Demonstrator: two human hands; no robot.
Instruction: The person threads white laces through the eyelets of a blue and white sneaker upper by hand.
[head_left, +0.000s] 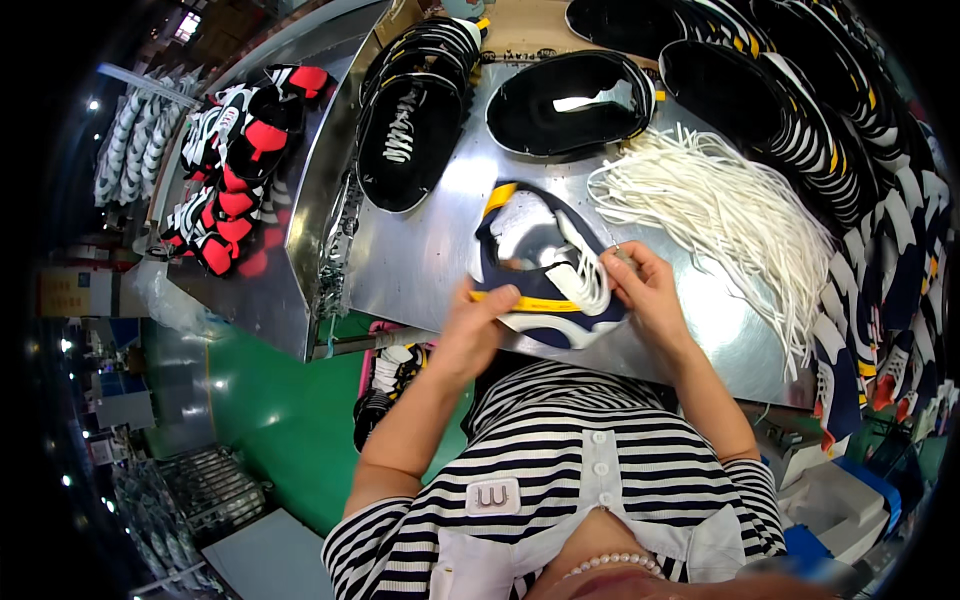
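Left hand (478, 325) clasps a navy-and-white shoe upper (548, 303) over the near edge of the metal table (415, 262). Right hand (652, 295): fingers narrowed at its laced side; I cannot tell what they grip.

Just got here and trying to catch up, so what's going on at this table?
A person's left hand grips a navy, white and yellow shoe upper over the metal table. The right hand is at its other side, by the white lacing; exactly what it pinches is unclear. A pile of white laces lies to the right.
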